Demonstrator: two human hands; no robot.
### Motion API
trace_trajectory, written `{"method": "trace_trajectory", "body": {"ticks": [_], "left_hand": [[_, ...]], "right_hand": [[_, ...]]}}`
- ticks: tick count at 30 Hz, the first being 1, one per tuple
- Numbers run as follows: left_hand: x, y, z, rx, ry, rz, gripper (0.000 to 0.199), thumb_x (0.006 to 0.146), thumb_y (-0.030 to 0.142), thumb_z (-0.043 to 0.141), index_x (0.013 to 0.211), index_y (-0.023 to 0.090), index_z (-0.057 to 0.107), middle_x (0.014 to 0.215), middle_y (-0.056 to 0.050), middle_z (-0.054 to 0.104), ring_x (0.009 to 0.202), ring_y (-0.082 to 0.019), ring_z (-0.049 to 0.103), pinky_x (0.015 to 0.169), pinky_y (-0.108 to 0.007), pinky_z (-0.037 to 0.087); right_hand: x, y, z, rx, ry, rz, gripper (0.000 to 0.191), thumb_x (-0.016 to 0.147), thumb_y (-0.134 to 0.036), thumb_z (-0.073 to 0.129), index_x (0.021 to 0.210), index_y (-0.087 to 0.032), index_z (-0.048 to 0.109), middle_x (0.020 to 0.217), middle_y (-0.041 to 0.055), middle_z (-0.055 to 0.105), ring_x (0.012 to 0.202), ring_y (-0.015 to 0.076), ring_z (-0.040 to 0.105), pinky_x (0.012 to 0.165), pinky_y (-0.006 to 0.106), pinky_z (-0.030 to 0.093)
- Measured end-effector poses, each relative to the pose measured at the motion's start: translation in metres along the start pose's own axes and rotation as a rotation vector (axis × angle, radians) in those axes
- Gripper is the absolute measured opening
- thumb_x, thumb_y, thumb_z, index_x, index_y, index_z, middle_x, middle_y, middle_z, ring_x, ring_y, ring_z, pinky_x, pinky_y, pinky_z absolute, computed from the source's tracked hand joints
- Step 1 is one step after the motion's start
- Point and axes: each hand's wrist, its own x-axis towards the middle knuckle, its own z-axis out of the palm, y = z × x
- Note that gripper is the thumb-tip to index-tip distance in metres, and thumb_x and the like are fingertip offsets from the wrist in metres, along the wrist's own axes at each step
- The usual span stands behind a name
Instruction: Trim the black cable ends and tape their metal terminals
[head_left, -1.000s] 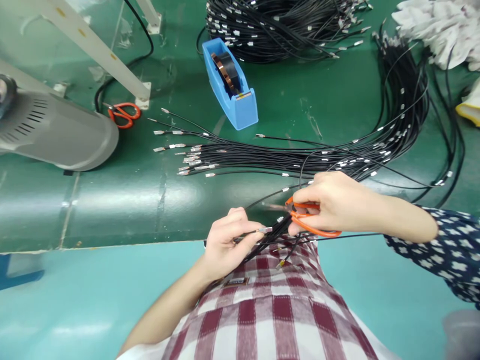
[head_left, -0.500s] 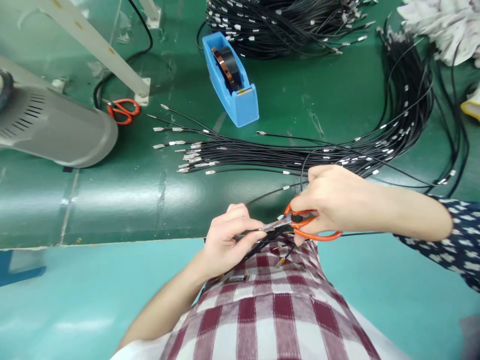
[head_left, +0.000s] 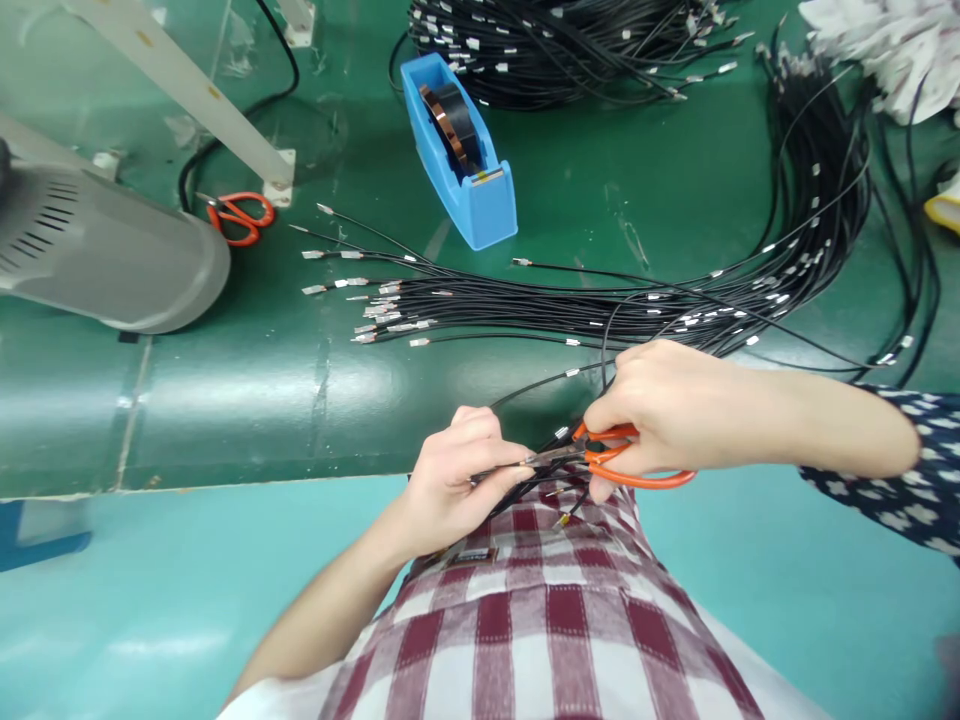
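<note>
My left hand (head_left: 461, 480) pinches a thin black cable end between thumb and fingertips, just past the front edge of the green table (head_left: 247, 400). My right hand (head_left: 656, 410) grips orange-handled scissors (head_left: 649, 478), whose blades reach left to my left fingertips. Whether the blades touch the cable end is too small to tell. Several black cables hang below both hands, over a checked apron (head_left: 547, 620). Behind my hands a long bundle of black cables (head_left: 525, 308) with white labels lies on the table, its connector ends pointing left.
A blue tape dispenser (head_left: 461, 150) stands behind the bundle. Further back lies a thick cable coil (head_left: 555, 50). At the left are a second pair of orange scissors (head_left: 244, 215), a grey cylindrical device (head_left: 120, 240) and a white post. White gloves (head_left: 892, 50) lie at the back right.
My right hand and the scissors have shifted slightly to the right, and the scissor handles look a little closer together. My left hand has hardly moved.
</note>
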Motion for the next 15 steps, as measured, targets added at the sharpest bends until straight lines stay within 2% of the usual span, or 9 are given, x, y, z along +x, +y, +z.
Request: {"method": "trace_trajectory", "body": {"ticks": [6,11,15], "left_hand": [[0.0002,-0.0012,0.0017,0.005,-0.009,-0.005,0.007,0.093,0.017,0.065,0.093,0.018,0.072,0.064,0.001,0.058,0.064,-0.013,0.05,0.067,-0.032,0.038],[0.0005,-0.0003,0.0028,-0.016,0.003,0.0,0.007,0.092,0.016,0.065,0.093,0.018,0.071,0.066,0.001,0.06,0.064,-0.013,0.05,0.067,-0.032,0.039],[0.0009,-0.0006,0.0032,-0.017,0.007,0.007,0.009,0.091,0.013,0.065,0.096,0.018,0.071,0.067,0.001,0.061,0.064,-0.013,0.05,0.068,-0.032,0.039]], "right_hand": [[-0.0027,-0.0045,0.0017,-0.06,-0.011,0.036,0.043,0.083,-0.049,0.068,0.052,-0.021,0.057,0.044,-0.0012,0.053,0.045,0.0116,0.032,0.052,0.027,0.019],[-0.0046,-0.0093,0.002,-0.102,-0.07,0.033,0.04,0.088,-0.045,0.063,0.057,-0.02,0.062,0.048,0.0022,0.06,0.045,0.0125,0.04,0.052,0.027,0.019],[-0.0054,-0.0094,0.0009,-0.039,-0.099,0.069,0.041,0.089,-0.047,0.062,0.057,-0.02,0.062,0.048,0.0012,0.059,0.045,0.0116,0.037,0.051,0.027,0.02]]}}
